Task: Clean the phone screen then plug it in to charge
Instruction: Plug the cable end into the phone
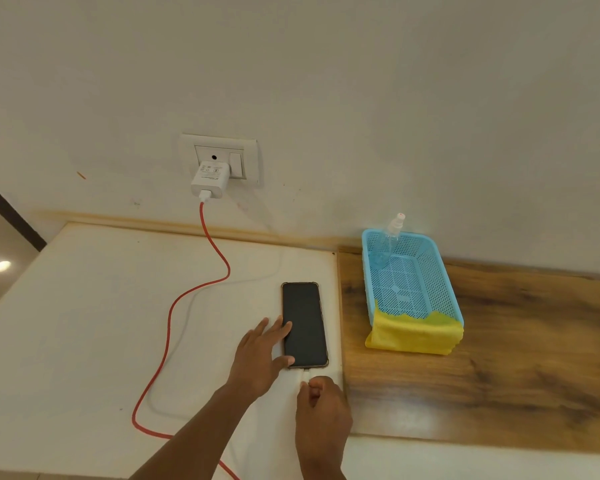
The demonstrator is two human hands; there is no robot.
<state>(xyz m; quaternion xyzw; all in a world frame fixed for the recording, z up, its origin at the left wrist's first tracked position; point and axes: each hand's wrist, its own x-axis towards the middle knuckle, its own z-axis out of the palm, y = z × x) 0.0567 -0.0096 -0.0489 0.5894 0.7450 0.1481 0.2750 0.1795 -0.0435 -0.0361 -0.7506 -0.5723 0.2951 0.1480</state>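
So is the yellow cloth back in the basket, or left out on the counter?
Partly in: the yellow cloth is draped over the near rim of the blue basket, most of it hanging down outside onto the wooden counter.

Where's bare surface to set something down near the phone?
Free: white top left of the red cable, and wood right of the blue basket. Crowded: around the phone, where left hand and right hand work.

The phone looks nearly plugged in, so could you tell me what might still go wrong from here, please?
1. The phone is steadied only by the left hand on its edge, so a push from the right hand at the connector could slide it.
2. The red cable loops loosely across the counter; either forearm could snag it and tug the charger.
3. The screen is dark, so charging is unconfirmed.
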